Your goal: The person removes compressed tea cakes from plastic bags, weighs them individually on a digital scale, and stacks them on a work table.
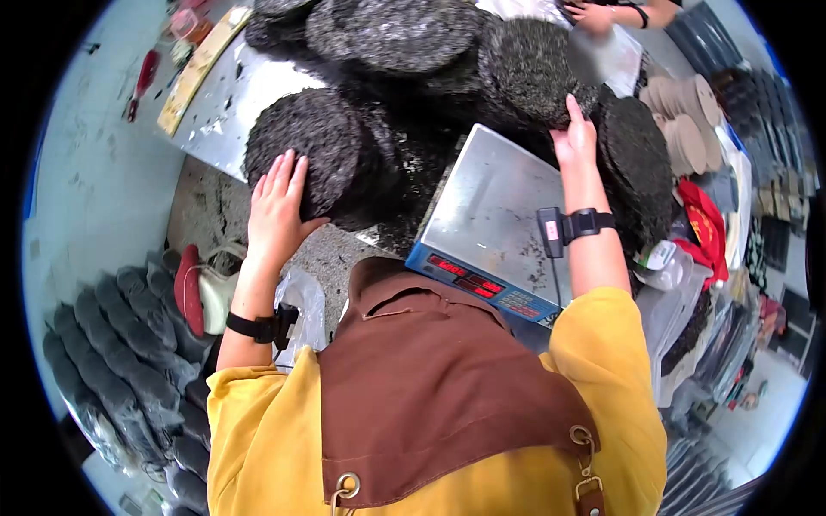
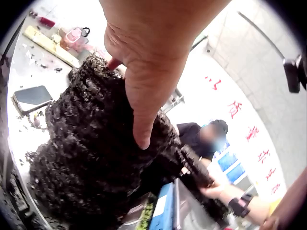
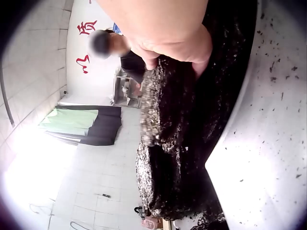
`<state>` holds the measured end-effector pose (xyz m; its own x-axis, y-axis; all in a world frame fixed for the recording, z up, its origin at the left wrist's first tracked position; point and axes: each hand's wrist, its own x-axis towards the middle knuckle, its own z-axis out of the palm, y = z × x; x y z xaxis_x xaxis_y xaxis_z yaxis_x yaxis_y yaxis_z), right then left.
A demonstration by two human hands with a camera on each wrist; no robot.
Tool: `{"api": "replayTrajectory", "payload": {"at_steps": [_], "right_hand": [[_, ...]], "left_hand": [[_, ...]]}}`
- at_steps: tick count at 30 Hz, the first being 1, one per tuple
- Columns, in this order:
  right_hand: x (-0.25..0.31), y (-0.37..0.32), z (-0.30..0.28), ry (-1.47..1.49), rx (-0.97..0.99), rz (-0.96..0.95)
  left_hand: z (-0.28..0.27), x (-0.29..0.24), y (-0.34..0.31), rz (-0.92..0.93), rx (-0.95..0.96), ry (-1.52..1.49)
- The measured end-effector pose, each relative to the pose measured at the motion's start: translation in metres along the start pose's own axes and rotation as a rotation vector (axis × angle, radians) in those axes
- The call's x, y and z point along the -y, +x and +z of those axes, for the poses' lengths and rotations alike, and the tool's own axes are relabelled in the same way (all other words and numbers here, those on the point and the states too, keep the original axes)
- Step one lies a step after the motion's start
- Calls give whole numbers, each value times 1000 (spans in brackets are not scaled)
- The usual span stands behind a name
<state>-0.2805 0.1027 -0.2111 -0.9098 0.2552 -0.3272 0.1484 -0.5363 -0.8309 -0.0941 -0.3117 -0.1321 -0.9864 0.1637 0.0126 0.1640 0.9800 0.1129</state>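
Observation:
My left hand (image 1: pixel 275 215) rests with straight fingers on a stack of round, dark, flaky seaweed cakes (image 1: pixel 311 142). In the left wrist view its thumb lies along the near side of that stack (image 2: pixel 91 143). My right hand (image 1: pixel 575 144) grips the edge of another seaweed cake (image 1: pixel 529 73) at the back right; in the right wrist view, thumb and fingers stand on either side of the cake (image 3: pixel 165 100). Between the arms sits a digital scale (image 1: pixel 495 193) with a metal plate, blue front and lit red digits. Dark flakes are scattered on its plate.
More seaweed stacks (image 1: pixel 391 39) crowd the back of the table, and one leans (image 1: pixel 637 163) right of my right forearm. Another person's hand (image 1: pixel 594 17) is at the far edge. A phone (image 2: pixel 32 99) lies on the table. Dark bagged rolls (image 1: pixel 129 344) fill the lower left.

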Motion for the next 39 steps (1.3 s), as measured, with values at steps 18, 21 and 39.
{"api": "replayTrajectory", "payload": {"at_steps": [18, 21, 39], "right_hand": [[20, -270, -310, -987, -599, -234], [8, -283, -347, -1626, -613, -148], [39, -271, -394, -1606, -491, -160]], "left_hand": [[-38, -112, 23, -140, -497, -1665], [14, -152, 33, -464, -34, -1716], [64, -261, 1, 540, 168, -317]]}}
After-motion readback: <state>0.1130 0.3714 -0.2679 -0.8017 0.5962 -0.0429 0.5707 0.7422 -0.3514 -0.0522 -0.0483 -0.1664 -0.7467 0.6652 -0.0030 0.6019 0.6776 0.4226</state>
